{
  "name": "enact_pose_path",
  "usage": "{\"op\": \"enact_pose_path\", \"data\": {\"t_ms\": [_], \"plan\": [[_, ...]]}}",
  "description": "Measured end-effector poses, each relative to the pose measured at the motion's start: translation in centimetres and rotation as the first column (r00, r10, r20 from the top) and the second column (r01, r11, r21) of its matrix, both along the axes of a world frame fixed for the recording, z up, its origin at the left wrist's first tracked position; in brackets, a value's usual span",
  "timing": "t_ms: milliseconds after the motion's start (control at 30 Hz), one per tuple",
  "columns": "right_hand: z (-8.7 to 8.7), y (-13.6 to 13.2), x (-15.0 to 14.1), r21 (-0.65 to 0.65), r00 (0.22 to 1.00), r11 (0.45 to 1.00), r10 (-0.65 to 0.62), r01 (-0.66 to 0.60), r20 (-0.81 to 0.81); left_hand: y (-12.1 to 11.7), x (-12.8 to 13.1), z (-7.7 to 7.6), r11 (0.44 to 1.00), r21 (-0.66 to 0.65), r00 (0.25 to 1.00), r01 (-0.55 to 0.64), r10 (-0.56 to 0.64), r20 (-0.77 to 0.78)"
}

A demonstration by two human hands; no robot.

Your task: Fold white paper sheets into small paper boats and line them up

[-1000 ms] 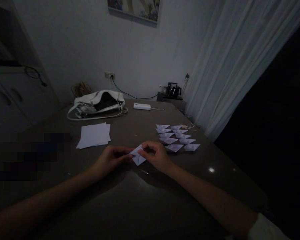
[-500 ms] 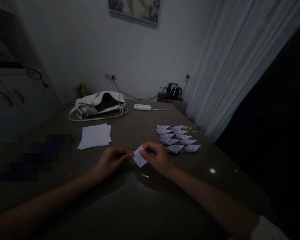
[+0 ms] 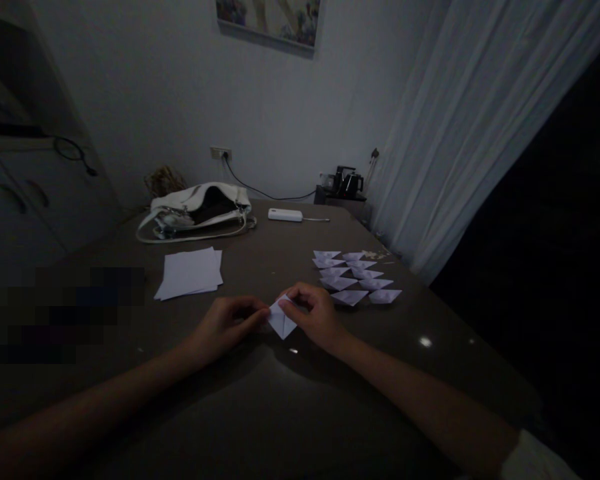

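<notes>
A small folded piece of white paper (image 3: 283,324), diamond-shaped with a crease down its middle, is held between both hands just above the table. My left hand (image 3: 233,325) pinches its left corner between thumb and fingertips. On the other side, my right hand (image 3: 313,313) grips the upper right part, thumb in front and fingers behind, hiding that edge. Several folded paper boats (image 3: 350,297) stand in two columns beyond my right hand. A stack of white paper sheets (image 3: 189,272) lies past my left hand.
A white handbag (image 3: 197,207) with its strap lies at the back left of the dark glossy table (image 3: 280,427). Behind the hands is a white device (image 3: 285,215) with a short cable. A black kettle (image 3: 350,183) stands beyond the table, near a white curtain (image 3: 445,133).
The folded paper has shifted slightly down and to the right, its lower point now a little lower. My left hand has moved slightly right with it; my right hand is nearly still.
</notes>
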State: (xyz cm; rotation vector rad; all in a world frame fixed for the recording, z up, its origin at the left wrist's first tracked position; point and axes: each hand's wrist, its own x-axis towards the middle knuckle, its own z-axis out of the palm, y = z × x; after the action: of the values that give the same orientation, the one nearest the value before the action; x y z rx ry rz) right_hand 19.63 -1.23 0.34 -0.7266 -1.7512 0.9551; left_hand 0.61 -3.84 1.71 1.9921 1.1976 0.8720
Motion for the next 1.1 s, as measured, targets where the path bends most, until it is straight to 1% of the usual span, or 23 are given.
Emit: {"op": "enact_pose_path", "data": {"t_ms": [200, 367, 500, 600, 667, 733, 900, 1100], "plan": [[0.2, -0.17, -0.04, -0.015, 1.0, 1.0, 0.017, -0.017, 0.005, -0.12, 0.09, 0.14, 0.999, -0.034, 1.0, 0.025, -0.024, 0.007], [0.07, -0.3, -0.11, -0.014, 1.0, 1.0, 0.022, -0.022, -0.002, -0.02, 0.11, -0.19, 0.999, -0.035, 0.999, 0.03, -0.029, 0.024], [-0.36, -0.28, -0.11, -0.001, 0.996, 0.998, 0.068, -0.068, 0.059, 0.06, 0.04, -0.45, 0.998, -0.017, 0.997, 0.067, -0.067, -0.025], [-0.48, -0.24, -0.01, -0.002, 0.989, 0.995, 0.104, -0.104, 0.106, 0.04, 0.02, -0.37, 0.994, -0.064, 0.994, 0.091, -0.094, -0.054], [-0.38, -0.27, 0.04, -0.001, 0.989, 0.994, 0.11, -0.11, 0.103, 0.0, 0.01, -0.26, 0.994, -0.073, 0.995, 0.084, -0.088, -0.056], [-0.21, -0.32, 0.05, -0.005, 0.99, 0.994, 0.111, -0.111, 0.087, -0.06, 0.01, -0.18, 0.996, -0.054, 0.995, 0.077, -0.08, -0.059], [-0.09, -0.32, -0.06, -0.068, 0.991, 0.991, 0.118, -0.114, 0.062, -0.21, 0.11, -0.12, 0.999, -0.013, 0.997, 0.05, -0.051, -0.059], [-0.58, 0.14, -0.17, -0.197, 0.99, 0.97, 0.14, -0.142, -0.024, -0.26, 0.28, 0.03, 1.0, -0.021, 0.998, 0.013, -0.014, -0.064]]}}
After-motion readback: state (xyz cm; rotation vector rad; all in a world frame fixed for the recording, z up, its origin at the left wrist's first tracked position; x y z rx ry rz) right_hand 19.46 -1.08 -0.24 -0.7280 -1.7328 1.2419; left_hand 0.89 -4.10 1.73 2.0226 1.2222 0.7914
